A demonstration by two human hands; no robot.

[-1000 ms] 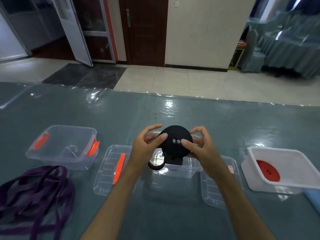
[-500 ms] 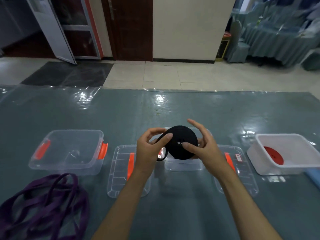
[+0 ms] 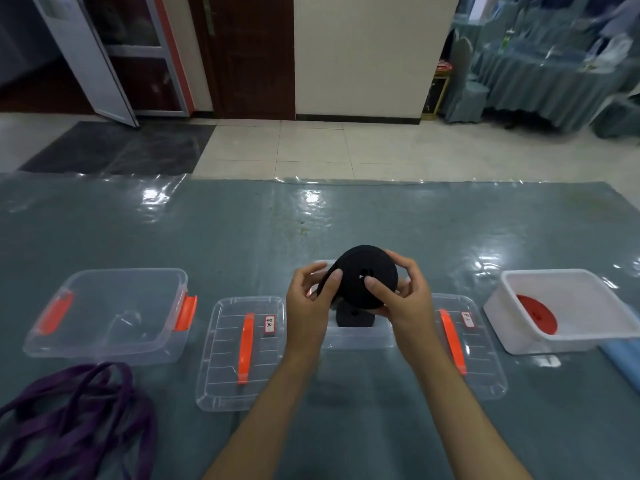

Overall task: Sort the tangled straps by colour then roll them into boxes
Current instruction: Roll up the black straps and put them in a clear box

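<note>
Purple strap (image 3: 74, 420) lies in a loose tangle on the counter (image 3: 242, 237), far left of the middle clear box (image 3: 356, 336) and in front of the empty clear box with orange latches (image 3: 110, 315). Just left of the middle box rests a clear lid with an orange handle (image 3: 242, 351).

Above the middle box both hands hold the black strap roll (image 3: 367, 277). The left hand (image 3: 308, 306) pinches the loose tail against the roll's left edge, fingers curled. The right hand (image 3: 403, 296) grips the right side, thumb pressed on the flat face near the centre hole, fingers wrapped behind. The disc stands nearly upright, its flat face toward the camera, its axis running roughly away from the person. A second black roll (image 3: 355, 317) lies flat in the box directly beneath, so the coming move is probably straight down, tipping the disc flat.

Right of that box sit another lid (image 3: 464, 344) and a white box (image 3: 568, 308) holding a red roll (image 3: 536, 313).
</note>
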